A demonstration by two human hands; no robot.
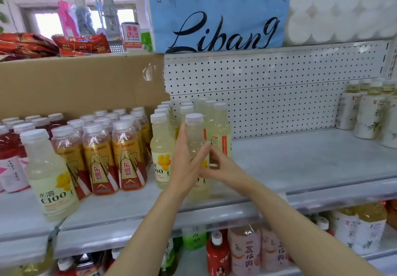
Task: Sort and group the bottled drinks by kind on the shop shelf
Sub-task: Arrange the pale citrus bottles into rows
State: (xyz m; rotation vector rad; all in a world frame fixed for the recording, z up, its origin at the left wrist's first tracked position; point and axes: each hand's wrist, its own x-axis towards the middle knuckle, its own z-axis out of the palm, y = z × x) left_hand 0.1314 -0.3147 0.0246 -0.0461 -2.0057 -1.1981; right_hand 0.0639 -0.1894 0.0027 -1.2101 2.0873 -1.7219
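Left hand (189, 164), fingers straight, flat against front pale lemon bottle (194, 138) on shelf (300, 168); right hand (214, 168) curls round its lower body from the right, probably squaring it into the lemon group beside gold-label bottles (126, 157).

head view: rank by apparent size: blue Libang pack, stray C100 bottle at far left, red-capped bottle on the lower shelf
1. Blue Libang pack, by far the largest.
2. Stray C100 bottle, though it stands nearest the camera, which inflates it.
3. Red-capped bottle, partly cut off by the frame edge, so its true size is unsure.
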